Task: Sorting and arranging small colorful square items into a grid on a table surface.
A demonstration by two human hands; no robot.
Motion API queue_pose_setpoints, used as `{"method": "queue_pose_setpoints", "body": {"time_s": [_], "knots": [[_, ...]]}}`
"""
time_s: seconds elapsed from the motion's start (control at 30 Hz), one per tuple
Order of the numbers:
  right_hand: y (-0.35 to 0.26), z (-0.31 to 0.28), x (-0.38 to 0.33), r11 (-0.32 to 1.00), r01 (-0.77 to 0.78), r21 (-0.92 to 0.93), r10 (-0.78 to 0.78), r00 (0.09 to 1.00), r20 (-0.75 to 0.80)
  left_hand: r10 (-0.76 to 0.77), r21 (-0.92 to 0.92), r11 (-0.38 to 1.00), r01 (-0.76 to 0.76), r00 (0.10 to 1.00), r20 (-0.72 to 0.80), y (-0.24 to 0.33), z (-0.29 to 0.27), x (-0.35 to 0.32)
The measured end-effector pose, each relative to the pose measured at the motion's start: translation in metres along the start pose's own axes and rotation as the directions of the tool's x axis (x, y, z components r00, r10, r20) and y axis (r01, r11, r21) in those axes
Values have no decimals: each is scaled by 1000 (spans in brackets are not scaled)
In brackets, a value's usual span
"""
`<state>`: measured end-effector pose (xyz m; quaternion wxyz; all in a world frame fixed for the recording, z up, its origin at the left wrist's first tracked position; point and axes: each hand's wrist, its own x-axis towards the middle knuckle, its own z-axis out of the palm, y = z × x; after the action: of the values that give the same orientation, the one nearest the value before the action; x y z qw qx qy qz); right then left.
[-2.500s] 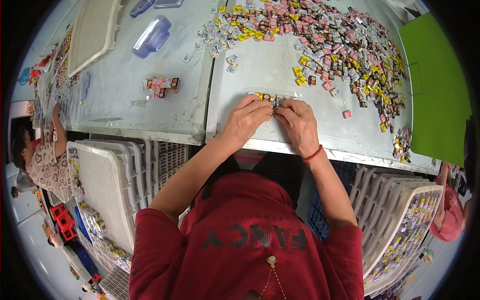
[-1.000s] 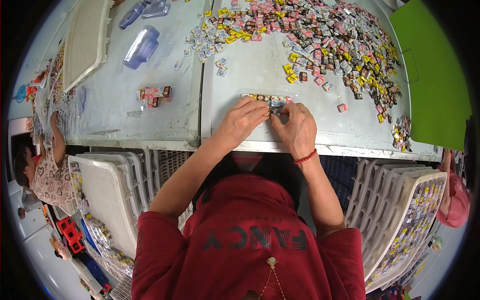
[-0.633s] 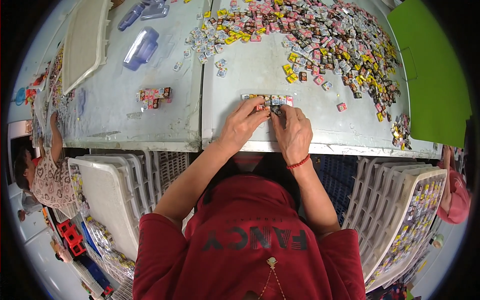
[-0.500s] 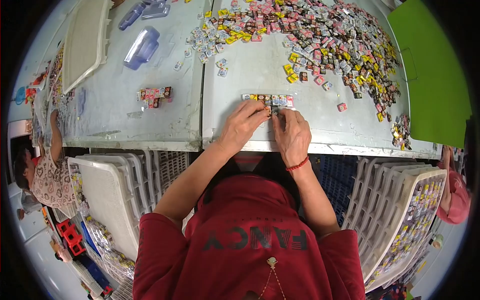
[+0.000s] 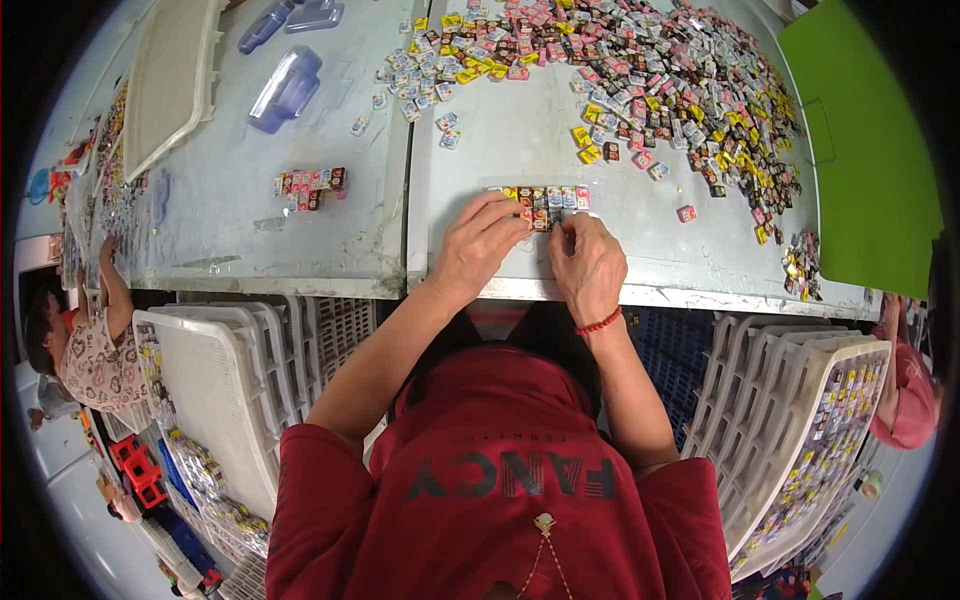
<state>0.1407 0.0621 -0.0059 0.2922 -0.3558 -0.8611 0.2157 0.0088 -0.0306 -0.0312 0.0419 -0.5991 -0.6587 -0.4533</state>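
Just inside the near edge of the table (image 5: 680, 255) lies the block of small boxes (image 5: 541, 205), at your fingertips. Your left hand (image 5: 478, 245) has its fingers bunched against the left end; your right hand (image 5: 588, 262) has its fingers narrow by the near right side; whether either pinches a box, I cannot tell. A stretch of table parts it from the loose pile (image 5: 660, 95) beyond; a seam (image 5: 408, 190) runs to the left.

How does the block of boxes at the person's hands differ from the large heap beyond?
The block sits in tidy rows; the heap lies jumbled. The block is compact; the heap spreads wide. The left hand and right hand touch the block; neither touches the heap. Both consist of small boxes in mixed colours.
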Motion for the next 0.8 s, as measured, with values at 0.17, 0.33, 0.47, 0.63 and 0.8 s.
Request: {"method": "queue_pose_setpoints", "body": {"time_s": [0.17,0.33,0.47,0.63,0.8], "knots": [[0,0,-2,1000,10,-17,-10,1000,23,33,133,991,-31,999,-12,-4,2,-1],[0,-2,-2,999,45,4,-45,999,-8,73,166,983,-81,996,55,-1,-5,-3],[6,-1,-9,972,195,-132,-194,981,17,90,192,975,-109,990,108,-1,-8,-1],[14,-11,-4,992,121,35,-124,989,76,-45,158,986,50,998,-34,5,-16,4],[43,-24,16,990,-115,77,108,989,99,-719,-355,627,693,691,77,4,-38,8]]}}
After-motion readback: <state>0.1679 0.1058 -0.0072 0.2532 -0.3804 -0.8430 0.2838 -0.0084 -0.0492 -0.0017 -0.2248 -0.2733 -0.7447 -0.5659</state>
